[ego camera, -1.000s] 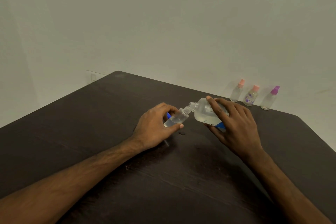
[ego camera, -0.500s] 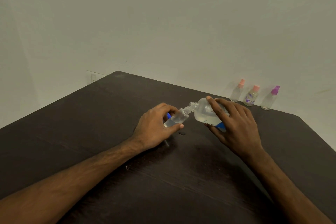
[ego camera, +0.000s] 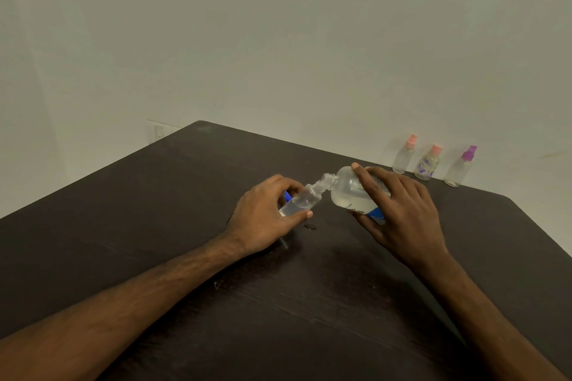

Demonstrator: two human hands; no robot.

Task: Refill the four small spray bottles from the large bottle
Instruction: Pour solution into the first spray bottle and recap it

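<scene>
My right hand (ego camera: 402,213) grips the tilted large bottle (ego camera: 346,192), its mouth touching the small spray bottle (ego camera: 301,202) clasped in my left hand (ego camera: 263,219). Three capped bottles (ego camera: 428,162) stand behind the large bottle on the tabletop (ego camera: 154,210).

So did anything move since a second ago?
Nothing visibly moved. The left hand still holds the small bottle tilted, and the right hand still tips the big bottle so its mouth meets the small bottle's mouth.
</scene>
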